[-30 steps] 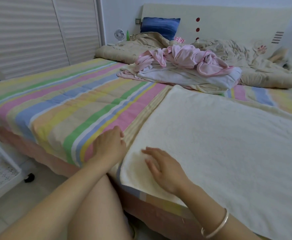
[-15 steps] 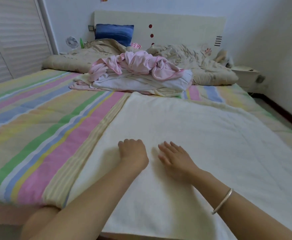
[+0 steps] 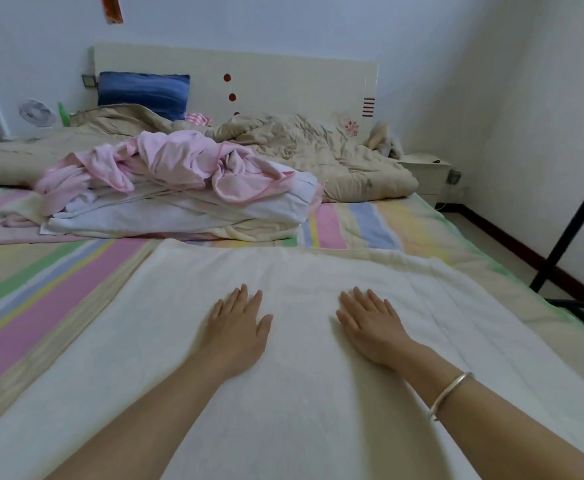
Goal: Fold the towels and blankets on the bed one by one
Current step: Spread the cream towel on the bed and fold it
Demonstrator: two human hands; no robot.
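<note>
Towel (image 3: 304,403): spread on bed (image 3: 41,299); 2 hands, left hand (image 3: 238,327), right hand (image 3: 370,327), fingers (image 3: 243,296) straight, flat on it, gripping nothing.

I see left grip (image 3: 238,327), right grip (image 3: 370,323) both flat, fingers straight, pressing on cream towel (image 3: 283,410) laid over striped bed (image 3: 58,289). Pink-white laundry pile (image 3: 179,181) beyond towel. Beige quilt (image 3: 318,154) against headboard (image 3: 283,81). Bracelet (image 3: 449,393) on right wrist.
</note>
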